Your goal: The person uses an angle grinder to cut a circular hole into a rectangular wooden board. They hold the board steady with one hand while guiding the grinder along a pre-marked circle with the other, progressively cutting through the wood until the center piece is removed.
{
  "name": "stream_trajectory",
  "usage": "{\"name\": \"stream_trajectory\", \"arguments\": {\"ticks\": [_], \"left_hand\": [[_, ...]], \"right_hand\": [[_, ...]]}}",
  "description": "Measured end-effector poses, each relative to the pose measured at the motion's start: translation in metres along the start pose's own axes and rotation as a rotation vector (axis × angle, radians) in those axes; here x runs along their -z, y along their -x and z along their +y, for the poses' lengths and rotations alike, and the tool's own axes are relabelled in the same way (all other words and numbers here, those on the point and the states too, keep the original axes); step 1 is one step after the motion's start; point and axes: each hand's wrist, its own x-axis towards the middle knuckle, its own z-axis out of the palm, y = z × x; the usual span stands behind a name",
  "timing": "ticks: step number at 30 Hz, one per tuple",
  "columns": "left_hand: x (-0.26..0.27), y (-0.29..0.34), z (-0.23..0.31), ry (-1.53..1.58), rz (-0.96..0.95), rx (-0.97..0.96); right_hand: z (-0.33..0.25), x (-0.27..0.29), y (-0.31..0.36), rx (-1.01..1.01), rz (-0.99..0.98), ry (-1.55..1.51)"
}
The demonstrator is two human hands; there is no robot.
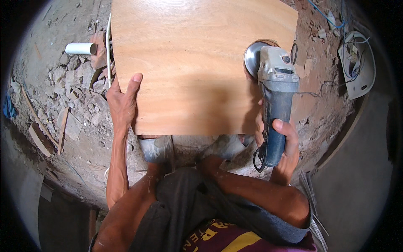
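Note:
A wide board with a light wood-grain face [180,59] lies in front of my feet. My left hand [123,98] grips its left edge, thumb on top and the other fingers hidden beneath. In my right hand [287,136] is an angle grinder [278,101] with a dark blue body and a grey head, held by its body with the thumb across it. The grinder's round metal disc [252,59] sits at a curved cut-out near the board's right edge. Whether the disc is spinning cannot be told.
Broken rubble [82,84] covers the ground on the left, with a short white pipe [80,48] and thin wood strips [63,130]. At the right lies a white plastic piece [365,77] with a cable. Thin metal strips [312,201] lie beside my right knee.

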Motion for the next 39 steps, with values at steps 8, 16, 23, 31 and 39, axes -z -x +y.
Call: {"name": "stream_trajectory", "arguments": {"ticks": [8,16,23,31,39], "left_hand": [[0.001,0.000,-0.002,-0.035,0.000,0.007],[0.001,0.000,-0.004,-0.040,-0.003,0.035],[0.002,0.000,-0.002,-0.065,-0.003,0.027],[0.000,-0.001,-0.003,-0.033,-0.014,0.009],[-0.002,0.018,-0.008,-0.090,0.033,-0.016]], "right_hand": [[0.000,-0.001,-0.003,0.017,0.010,0.065],[0.000,0.001,-0.003,0.020,0.018,0.103],[-0.001,-0.004,-0.001,-0.002,0.043,0.070],[0.009,0.006,0.008,0.036,0.008,-0.015],[-0.001,-0.008,0.044,0.062,0.034,-0.110]]}}
